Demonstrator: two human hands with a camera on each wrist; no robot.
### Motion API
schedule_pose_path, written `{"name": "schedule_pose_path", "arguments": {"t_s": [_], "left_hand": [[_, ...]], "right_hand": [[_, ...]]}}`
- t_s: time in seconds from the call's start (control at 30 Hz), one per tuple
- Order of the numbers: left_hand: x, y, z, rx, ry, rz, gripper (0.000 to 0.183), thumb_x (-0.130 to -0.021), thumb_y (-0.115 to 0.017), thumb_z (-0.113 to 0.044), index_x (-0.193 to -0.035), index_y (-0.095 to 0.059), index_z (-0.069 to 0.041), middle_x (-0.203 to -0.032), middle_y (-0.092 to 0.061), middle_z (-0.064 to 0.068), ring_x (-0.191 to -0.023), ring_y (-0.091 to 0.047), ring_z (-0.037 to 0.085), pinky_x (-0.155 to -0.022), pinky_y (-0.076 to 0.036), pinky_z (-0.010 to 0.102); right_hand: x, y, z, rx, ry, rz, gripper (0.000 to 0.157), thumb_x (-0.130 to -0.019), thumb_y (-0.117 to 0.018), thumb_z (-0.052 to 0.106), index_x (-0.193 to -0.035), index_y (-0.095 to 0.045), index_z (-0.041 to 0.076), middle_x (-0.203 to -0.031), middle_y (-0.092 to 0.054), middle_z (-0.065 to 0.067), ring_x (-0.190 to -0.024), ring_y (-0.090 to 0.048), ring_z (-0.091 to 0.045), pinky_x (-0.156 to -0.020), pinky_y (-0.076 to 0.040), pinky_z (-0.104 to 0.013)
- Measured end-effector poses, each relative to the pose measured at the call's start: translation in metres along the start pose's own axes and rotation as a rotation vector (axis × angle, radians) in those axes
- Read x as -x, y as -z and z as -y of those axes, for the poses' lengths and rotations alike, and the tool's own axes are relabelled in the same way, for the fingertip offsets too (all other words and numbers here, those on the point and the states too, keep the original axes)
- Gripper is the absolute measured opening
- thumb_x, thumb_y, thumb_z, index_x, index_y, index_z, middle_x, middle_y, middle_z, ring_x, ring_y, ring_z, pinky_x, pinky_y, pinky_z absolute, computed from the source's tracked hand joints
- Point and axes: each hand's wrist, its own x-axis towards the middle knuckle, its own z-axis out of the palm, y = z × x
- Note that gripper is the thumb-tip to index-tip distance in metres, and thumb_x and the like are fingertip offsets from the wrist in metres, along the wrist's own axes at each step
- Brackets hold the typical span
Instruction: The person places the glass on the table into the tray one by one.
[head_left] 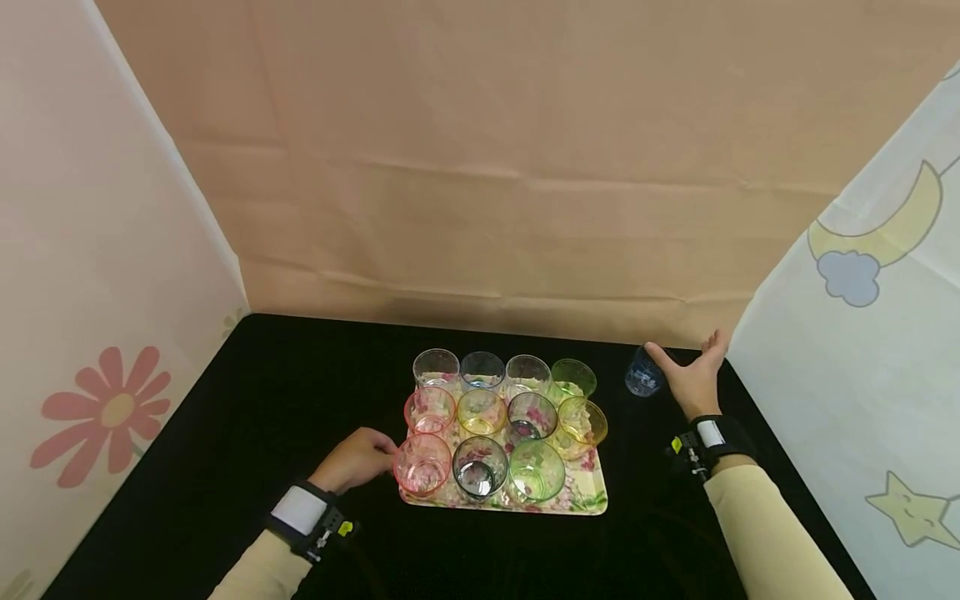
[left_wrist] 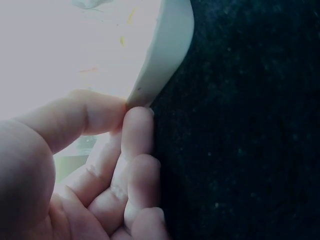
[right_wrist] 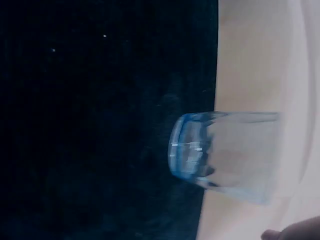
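Note:
My left hand (head_left: 358, 460) pinches the left rim of a floral tray (head_left: 588, 492) between thumb and bent fingers. The left wrist view shows the thumb and fingertips meeting at the tray's pale rim (left_wrist: 162, 55). Several tinted drinking glasses stand on the tray in rows, among them a pink glass (head_left: 422, 465), a dark grey glass (head_left: 480, 471) and a green glass (head_left: 537, 472). To the right of the tray, a bluish glass (head_left: 643, 375) stands on the table. My right hand (head_left: 693, 383) is spread beside it, with a fingertip (right_wrist: 295, 233) apart from the glass (right_wrist: 225, 155) in the right wrist view.
The black table (head_left: 315, 367) ends at a tan paper backdrop (head_left: 480, 208). White panels printed with a flower (head_left: 116, 412) on the left and a moon (head_left: 892, 225) on the right close in both sides. A yellow glass (head_left: 581, 429) leans out past the tray's right edge.

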Motion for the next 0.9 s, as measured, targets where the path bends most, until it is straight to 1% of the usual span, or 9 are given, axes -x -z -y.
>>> {"name": "schedule_pose_path", "arguments": {"t_s": [0.1,0.17,0.33,0.43,0.5,0.57,0.77,0.83,0.9], "left_hand": [[-0.001,-0.001,0.000,0.000,0.000,0.003,0.015,-0.080,-0.069,-0.024,-0.082,-0.067,-0.009,-0.077,-0.059,0.003,-0.073,-0.052,0.018,-0.062,-0.042,0.032],[-0.001,-0.001,0.000,0.004,-0.005,0.000,0.014,-0.080,-0.069,-0.023,-0.081,-0.067,-0.009,-0.076,-0.059,0.003,-0.072,-0.052,0.018,-0.061,-0.042,0.032],[0.000,-0.001,0.000,0.020,-0.006,0.004,0.013,-0.080,-0.069,-0.022,-0.081,-0.067,-0.009,-0.076,-0.060,0.002,-0.072,-0.052,0.018,-0.062,-0.042,0.032],[-0.001,-0.001,-0.001,0.019,0.006,0.009,0.013,-0.080,-0.069,-0.022,-0.082,-0.068,-0.009,-0.078,-0.060,0.003,-0.073,-0.053,0.018,-0.063,-0.043,0.032],[-0.001,-0.001,-0.002,0.010,0.015,0.009,0.013,-0.080,-0.069,-0.023,-0.083,-0.068,-0.010,-0.079,-0.060,0.003,-0.074,-0.053,0.018,-0.064,-0.043,0.033],[-0.001,-0.001,-0.003,0.004,0.023,0.010,0.013,-0.080,-0.068,-0.023,-0.083,-0.068,-0.010,-0.080,-0.060,0.003,-0.075,-0.053,0.019,-0.064,-0.044,0.033],[0.000,0.001,-0.003,0.007,0.035,0.018,0.013,-0.081,-0.067,-0.024,-0.084,-0.067,-0.010,-0.080,-0.060,0.003,-0.076,-0.053,0.019,-0.065,-0.043,0.033],[0.000,0.001,-0.003,0.006,0.033,0.017,0.013,-0.081,-0.067,-0.023,-0.083,-0.067,-0.010,-0.080,-0.060,0.003,-0.076,-0.053,0.019,-0.065,-0.043,0.033],[0.000,0.001,-0.003,0.006,0.033,0.016,0.013,-0.082,-0.067,-0.024,-0.083,-0.067,-0.010,-0.079,-0.060,0.003,-0.075,-0.053,0.019,-0.065,-0.043,0.033]], "right_hand": [[0.002,-0.004,-0.013,-0.058,-0.028,0.000,0.112,-0.082,-0.070,0.033,-0.151,0.017,0.021,-0.159,0.011,-0.003,-0.145,0.007,-0.019,-0.116,-0.003,-0.037],[0.005,-0.007,-0.019,-0.079,-0.054,0.011,0.113,-0.083,-0.070,0.031,-0.150,0.020,0.022,-0.159,0.013,-0.005,-0.145,0.008,-0.020,-0.116,-0.003,-0.037],[0.014,-0.013,-0.028,-0.084,-0.166,0.078,0.117,-0.086,-0.066,0.036,-0.145,0.034,0.021,-0.158,0.019,-0.014,-0.145,0.011,-0.028,-0.116,-0.005,-0.045],[0.016,-0.017,-0.031,-0.098,-0.194,0.096,0.121,-0.084,-0.068,0.036,-0.143,0.036,0.019,-0.158,0.016,-0.018,-0.145,0.007,-0.030,-0.115,-0.009,-0.046],[0.016,-0.020,-0.033,-0.108,-0.194,0.102,0.121,-0.083,-0.069,0.035,-0.145,0.034,0.017,-0.159,0.012,-0.020,-0.145,0.002,-0.030,-0.115,-0.011,-0.044],[0.015,-0.023,-0.036,-0.092,-0.186,0.113,0.118,-0.084,-0.069,0.034,-0.148,0.028,0.011,-0.159,0.006,-0.023,-0.144,-0.004,-0.033,-0.115,-0.014,-0.044],[0.013,-0.026,-0.038,-0.056,-0.153,0.126,0.096,-0.088,-0.065,0.027,-0.150,0.001,-0.003,-0.153,-0.016,-0.029,-0.138,-0.023,-0.040,-0.112,-0.023,-0.048],[0.014,-0.025,-0.038,-0.052,-0.146,0.126,0.091,-0.089,-0.065,0.026,-0.149,-0.004,-0.005,-0.151,-0.020,-0.030,-0.135,-0.026,-0.041,-0.111,-0.025,-0.048],[0.014,-0.024,-0.038,-0.036,-0.151,0.135,0.091,-0.089,-0.064,0.027,-0.149,-0.004,-0.006,-0.150,-0.019,-0.031,-0.135,-0.025,-0.042,-0.111,-0.024,-0.049]]}}
